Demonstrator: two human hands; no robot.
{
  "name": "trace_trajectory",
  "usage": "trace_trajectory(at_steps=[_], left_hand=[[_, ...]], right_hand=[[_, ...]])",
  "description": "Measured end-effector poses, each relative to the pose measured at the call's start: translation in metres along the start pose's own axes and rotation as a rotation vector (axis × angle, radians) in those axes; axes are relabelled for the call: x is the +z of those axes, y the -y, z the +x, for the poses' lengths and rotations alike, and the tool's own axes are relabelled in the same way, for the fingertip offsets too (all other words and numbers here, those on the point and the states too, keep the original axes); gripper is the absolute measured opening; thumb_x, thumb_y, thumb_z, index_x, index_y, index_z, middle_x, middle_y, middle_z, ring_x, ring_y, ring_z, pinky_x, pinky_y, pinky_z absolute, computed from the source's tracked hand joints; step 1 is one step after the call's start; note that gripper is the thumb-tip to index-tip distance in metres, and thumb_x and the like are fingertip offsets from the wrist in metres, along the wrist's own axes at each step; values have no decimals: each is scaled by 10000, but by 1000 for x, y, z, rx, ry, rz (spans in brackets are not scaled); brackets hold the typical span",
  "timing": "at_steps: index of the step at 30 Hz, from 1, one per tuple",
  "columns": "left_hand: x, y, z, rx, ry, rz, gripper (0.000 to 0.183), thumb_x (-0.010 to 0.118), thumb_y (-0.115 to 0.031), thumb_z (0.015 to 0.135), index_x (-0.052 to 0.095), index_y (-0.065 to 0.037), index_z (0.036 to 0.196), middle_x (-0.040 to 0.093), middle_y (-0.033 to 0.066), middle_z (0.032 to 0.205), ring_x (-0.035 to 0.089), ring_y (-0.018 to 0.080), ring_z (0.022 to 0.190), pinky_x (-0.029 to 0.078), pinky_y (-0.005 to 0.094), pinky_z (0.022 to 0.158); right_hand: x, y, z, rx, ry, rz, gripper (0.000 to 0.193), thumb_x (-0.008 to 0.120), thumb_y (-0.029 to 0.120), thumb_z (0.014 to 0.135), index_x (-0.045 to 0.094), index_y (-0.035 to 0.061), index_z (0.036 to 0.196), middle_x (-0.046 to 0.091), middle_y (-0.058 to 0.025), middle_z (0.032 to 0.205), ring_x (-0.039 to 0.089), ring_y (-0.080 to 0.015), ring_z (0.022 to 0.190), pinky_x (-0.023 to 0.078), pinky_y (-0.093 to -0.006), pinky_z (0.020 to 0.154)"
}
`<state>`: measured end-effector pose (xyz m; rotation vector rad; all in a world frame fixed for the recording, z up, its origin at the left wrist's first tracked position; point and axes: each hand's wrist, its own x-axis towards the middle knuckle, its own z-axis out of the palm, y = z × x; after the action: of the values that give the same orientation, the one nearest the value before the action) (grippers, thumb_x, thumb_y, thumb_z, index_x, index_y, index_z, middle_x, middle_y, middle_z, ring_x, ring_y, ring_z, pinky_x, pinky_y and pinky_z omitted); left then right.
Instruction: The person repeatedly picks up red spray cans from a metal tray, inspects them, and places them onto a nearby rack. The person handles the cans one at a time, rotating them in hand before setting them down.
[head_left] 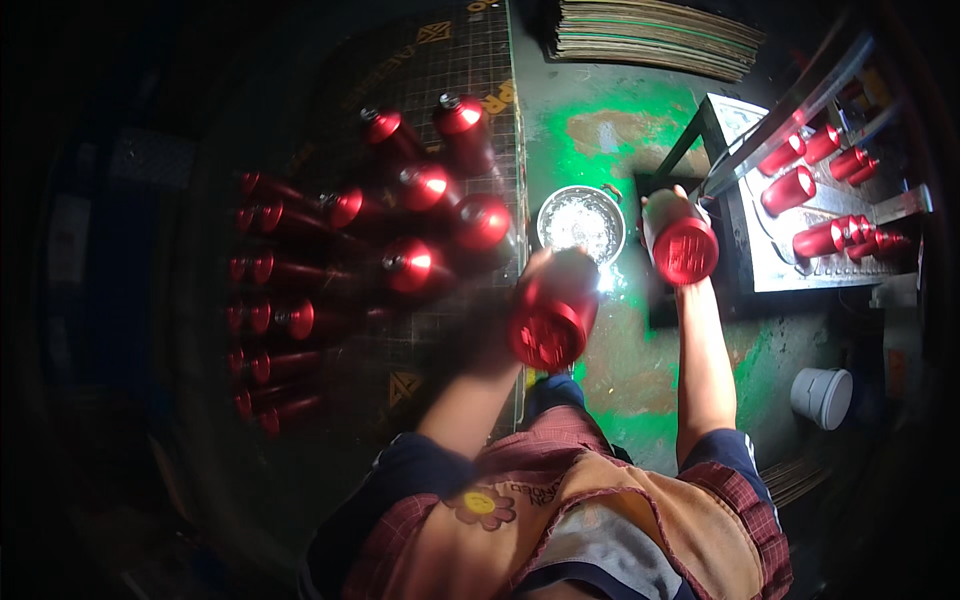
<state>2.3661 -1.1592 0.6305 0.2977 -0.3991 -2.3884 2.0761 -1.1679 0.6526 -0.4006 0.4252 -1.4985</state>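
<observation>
My left hand [537, 262] grips a red metal bottle [548, 335], tilted with its round base toward me. A second red bottle [686, 250] is in my right hand [650, 222], also base up, and fingers show around its far end. Between and beyond my hands, a round metal basin [581, 192] on the floor holds something bright and glittering; glare hides what it is. The left bottle is slightly blurred and overlaps the basin's near rim in view. Most of my left hand is hidden behind its bottle.
At left, a dark gridded table [420, 330] carries several red bottles [468, 125] with silver necks. More red bottles [790, 190] sit on a lit metal rack [775, 275] at right. A white lidded bucket [822, 398] stands near it. Flat sheets [655, 40] are stacked at the back.
</observation>
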Motion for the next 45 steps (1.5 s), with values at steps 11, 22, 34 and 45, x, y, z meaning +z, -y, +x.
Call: trace_trajectory(at_steps=[11, 22, 34, 45], left_hand=[[26, -125, -318, 781, -583, 1706, 349, 815, -123, 695, 746, -103, 1036, 634, 110, 1153, 629, 242, 1023, 501, 342, 909], [-17, -163, -241, 1228, -913, 1919, 409, 838, -140, 664, 753, -218, 1056, 626, 66, 1204, 565, 275, 1114, 424, 406, 987], [15, -137, -376, 1353, -1174, 1675, 230, 707, -4, 827, 745, -79, 1040, 566, 127, 1345, 528, 236, 1199, 417, 350, 997], [-42, -121, -518, 1144, -1464, 2037, 466, 799, -211, 781, 673, -147, 1225, 566, 202, 1293, 538, 383, 1158, 417, 483, 995]], right_hand=[[198, -160, -134, -355, 296, -1542, 405, 772, 135, 694, 738, 133, 1098, 538, -124, 1337, 483, -291, 1258, 388, -420, 1063], [222, -276, -115, -523, 354, -1904, 440, 800, 152, 659, 737, 226, 1089, 462, -184, 1371, 420, -403, 1255, 400, -496, 1044], [304, -290, -135, -597, 712, -1540, 488, 738, 45, 647, 737, 216, 1104, 435, -185, 1447, 393, -384, 1325, 337, -483, 1093], [330, -451, -45, -718, 803, -1794, 457, 805, 310, 680, 701, 335, 1124, 465, -166, 1373, 401, -385, 1284, 371, -513, 1021]])
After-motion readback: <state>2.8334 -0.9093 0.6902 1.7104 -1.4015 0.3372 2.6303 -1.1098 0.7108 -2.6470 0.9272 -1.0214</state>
